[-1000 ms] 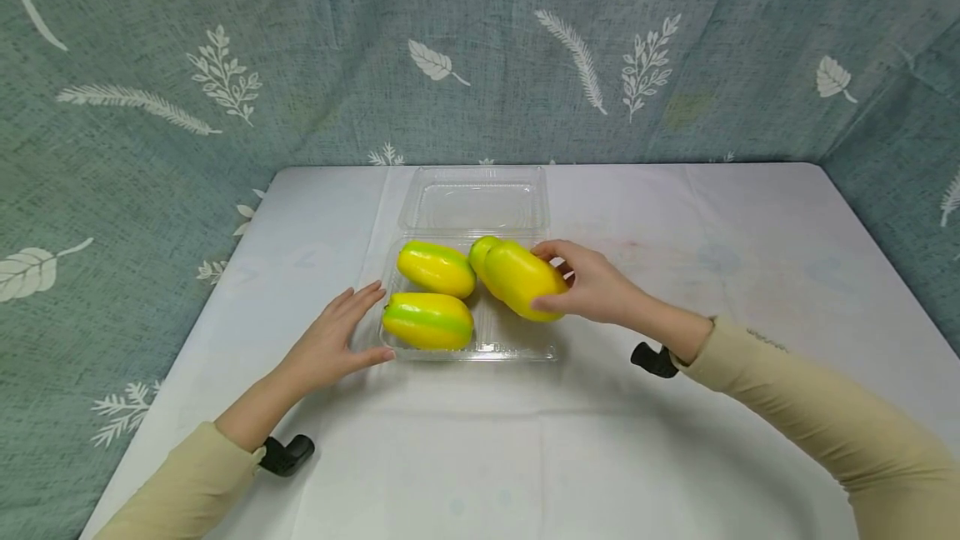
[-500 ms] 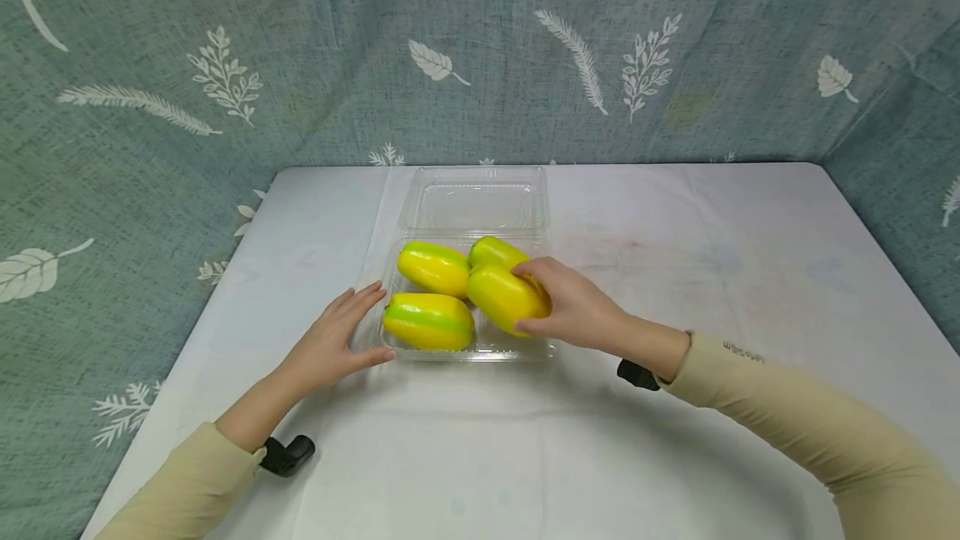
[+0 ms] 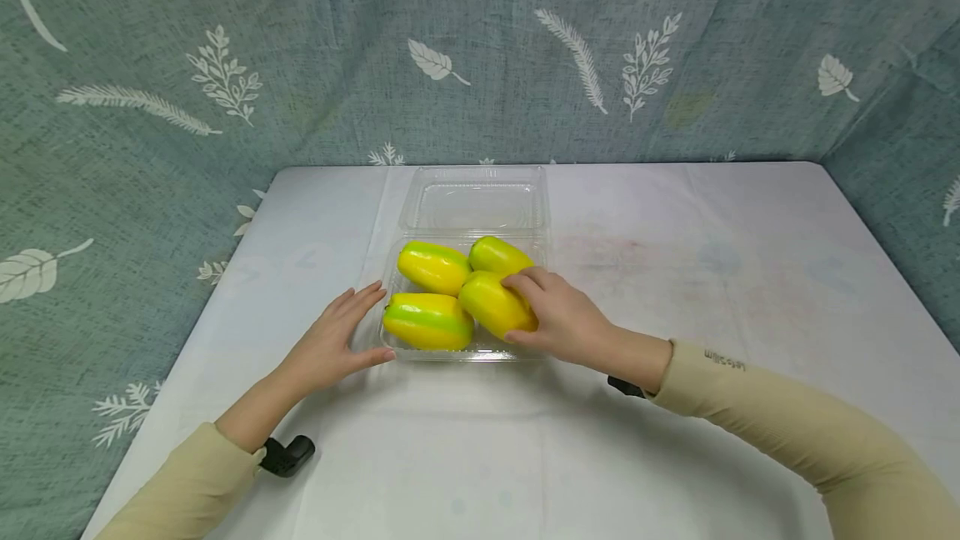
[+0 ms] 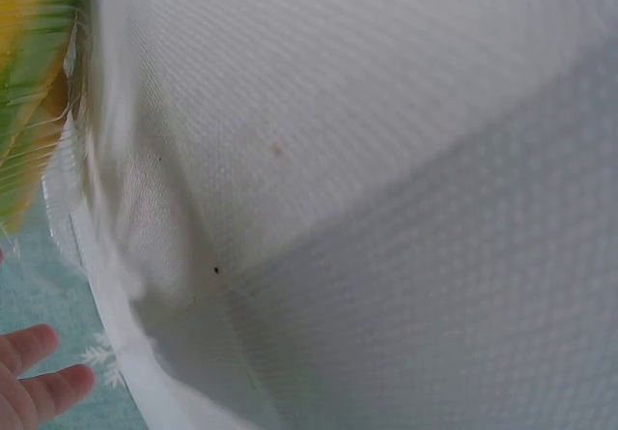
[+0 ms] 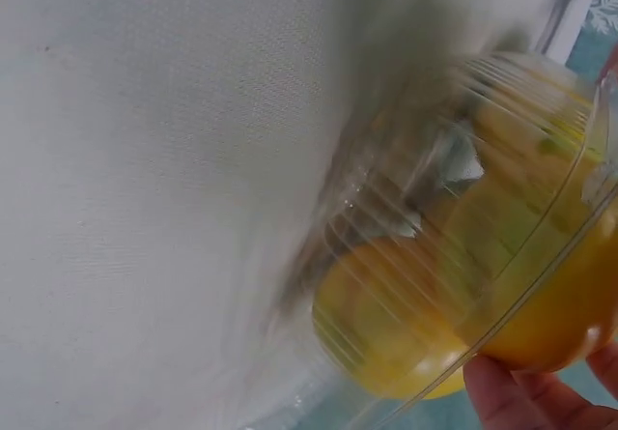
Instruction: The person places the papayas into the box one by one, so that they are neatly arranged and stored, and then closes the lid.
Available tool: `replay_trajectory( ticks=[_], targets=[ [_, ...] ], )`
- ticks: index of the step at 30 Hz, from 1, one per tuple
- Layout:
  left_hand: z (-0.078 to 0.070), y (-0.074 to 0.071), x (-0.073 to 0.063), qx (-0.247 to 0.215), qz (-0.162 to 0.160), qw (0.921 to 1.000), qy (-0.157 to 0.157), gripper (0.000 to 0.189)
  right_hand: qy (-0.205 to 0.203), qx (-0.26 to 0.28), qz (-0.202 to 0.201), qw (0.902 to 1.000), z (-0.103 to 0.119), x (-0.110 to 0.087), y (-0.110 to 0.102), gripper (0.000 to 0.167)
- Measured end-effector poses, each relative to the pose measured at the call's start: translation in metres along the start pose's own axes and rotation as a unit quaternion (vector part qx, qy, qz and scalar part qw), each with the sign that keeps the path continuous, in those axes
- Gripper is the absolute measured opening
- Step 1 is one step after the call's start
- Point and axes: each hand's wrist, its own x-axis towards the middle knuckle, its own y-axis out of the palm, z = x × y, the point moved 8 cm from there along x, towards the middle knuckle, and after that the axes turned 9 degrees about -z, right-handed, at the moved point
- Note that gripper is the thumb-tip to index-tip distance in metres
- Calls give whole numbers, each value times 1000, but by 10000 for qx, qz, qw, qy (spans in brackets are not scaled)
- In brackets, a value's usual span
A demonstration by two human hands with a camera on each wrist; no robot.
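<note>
A grey-green leaf-print curtain [image 3: 510,90] hangs behind a white-covered table [image 3: 675,240]

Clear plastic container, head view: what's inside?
Three yellow-green fruits lie in the clear container; a fourth fruit, in the right grip, is over its near-right part. Fruit hides most of the base, so whether the fourth touches it can't be told.
</note>
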Motion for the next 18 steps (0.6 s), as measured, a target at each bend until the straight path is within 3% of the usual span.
replay_trajectory(
  ticks=[18],
  targets=[
    [-1,-1,0,-11,2,10000,-13,85,-88,227,-15,9997,0,-1,8,61]
  ],
)
